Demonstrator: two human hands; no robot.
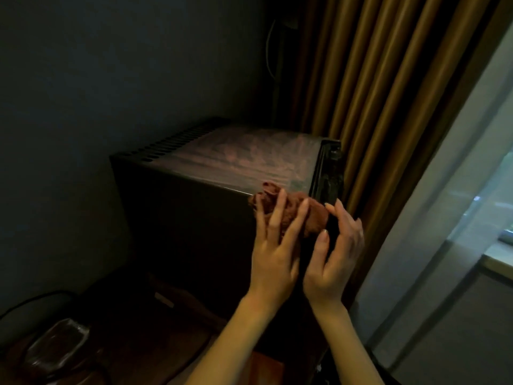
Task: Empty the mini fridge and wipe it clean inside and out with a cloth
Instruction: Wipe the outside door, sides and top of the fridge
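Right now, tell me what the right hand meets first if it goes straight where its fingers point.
The right hand points up at the mini fridge. Its fingertips are at the brown cloth, with the glossy door edge just beyond. Probably the cloth first, but depth is unclear.

**Surroundings.** Wall [111,65]: dark blue-grey, filling the left and upper field. Cable [268,51]: 1 thin pale line running down the wall, just beside the curtain [388,93], which hangs in ochre vertical folds right of centre. Window [477,195]: bright pane at the far right, with a pale sill [497,261] along its lower edge. Table [172,345]: dark wood, lower left. Container [58,345]: 1 clear plastic box with dark contents, resting on the table near the left edge. Cord [33,300]: black, curving along the wall above the container.
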